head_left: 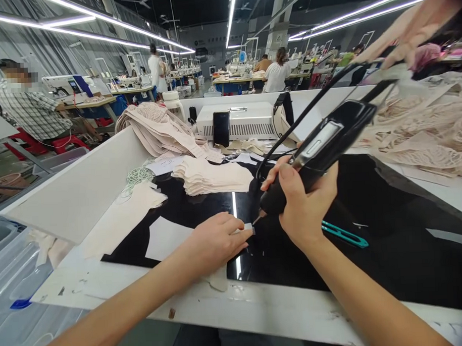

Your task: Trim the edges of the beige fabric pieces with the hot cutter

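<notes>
Far right, a co-worker's hand (403, 43) is blurred; the left hand (218, 239) hides part of a scrap (249, 227) too small to identify.

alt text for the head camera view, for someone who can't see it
A person's right-hand grip holds a black corded tool, its thin tip angled toward a small pale piece in the left-hand grip. Below is a glossy black sheet; stacked cream cutouts lie farther back.
</notes>
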A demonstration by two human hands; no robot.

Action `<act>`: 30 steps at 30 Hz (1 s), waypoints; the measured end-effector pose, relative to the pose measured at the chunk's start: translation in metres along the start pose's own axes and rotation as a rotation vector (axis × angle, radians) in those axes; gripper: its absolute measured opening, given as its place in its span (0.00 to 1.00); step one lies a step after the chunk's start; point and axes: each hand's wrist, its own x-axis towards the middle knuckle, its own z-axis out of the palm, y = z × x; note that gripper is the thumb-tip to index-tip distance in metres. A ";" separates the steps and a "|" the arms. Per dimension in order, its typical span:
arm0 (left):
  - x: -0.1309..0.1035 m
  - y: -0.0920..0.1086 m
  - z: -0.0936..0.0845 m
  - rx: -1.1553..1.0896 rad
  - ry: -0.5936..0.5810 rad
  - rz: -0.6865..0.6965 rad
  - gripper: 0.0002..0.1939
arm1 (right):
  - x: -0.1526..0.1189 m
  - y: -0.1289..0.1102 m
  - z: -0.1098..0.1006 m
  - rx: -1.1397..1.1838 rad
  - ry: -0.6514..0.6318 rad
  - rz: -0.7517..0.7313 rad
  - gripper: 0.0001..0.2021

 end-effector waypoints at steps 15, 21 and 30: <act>-0.001 -0.004 0.008 0.081 -0.078 -0.057 0.12 | -0.007 0.008 0.000 -0.034 -0.041 -0.022 0.17; -0.004 -0.004 0.010 0.072 -0.066 -0.073 0.13 | -0.006 0.007 0.002 -0.038 -0.029 -0.026 0.17; -0.004 -0.006 0.010 0.032 -0.088 -0.085 0.13 | -0.006 0.008 0.003 -0.055 -0.015 -0.027 0.18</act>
